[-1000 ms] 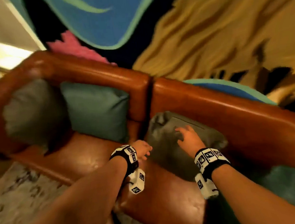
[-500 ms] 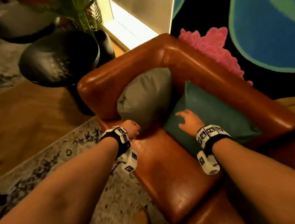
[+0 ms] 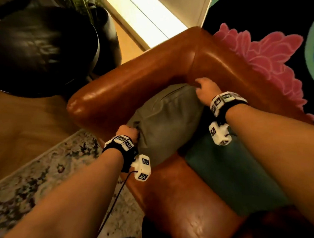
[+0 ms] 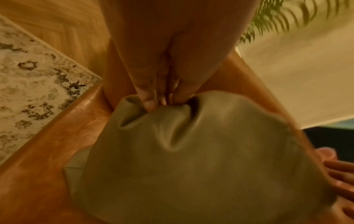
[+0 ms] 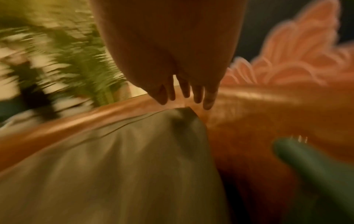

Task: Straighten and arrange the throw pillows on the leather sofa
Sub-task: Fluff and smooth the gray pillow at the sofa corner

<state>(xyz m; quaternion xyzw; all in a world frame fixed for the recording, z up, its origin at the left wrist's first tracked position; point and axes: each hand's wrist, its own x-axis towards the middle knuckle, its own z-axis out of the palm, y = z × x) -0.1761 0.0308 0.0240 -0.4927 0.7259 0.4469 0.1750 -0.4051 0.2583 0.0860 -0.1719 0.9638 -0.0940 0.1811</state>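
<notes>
A grey pillow [image 3: 166,122] leans in the corner of the brown leather sofa [image 3: 130,87]. My left hand [image 3: 129,133] grips the pillow's near left corner; in the left wrist view its fingers [image 4: 151,104] pinch bunched fabric of the grey pillow [image 4: 201,174]. My right hand [image 3: 204,86] is at the pillow's far top corner by the backrest. In the right wrist view its fingers [image 5: 197,95] hang straight just above that corner of the grey pillow [image 5: 184,112], holding nothing. A teal pillow [image 3: 233,173] lies on the seat to the right, partly under my right forearm.
A round black table [image 3: 32,48] and a potted plant [image 3: 85,3] stand left of the armrest. A patterned rug [image 3: 35,186] covers the wooden floor in front of the sofa. Behind the backrest is a wall with a pink flower mural [image 3: 264,56].
My right hand left the teal pillow and moved up to the grey pillow's far corner. My left hand took hold of the grey pillow's near corner. The view shifted closer.
</notes>
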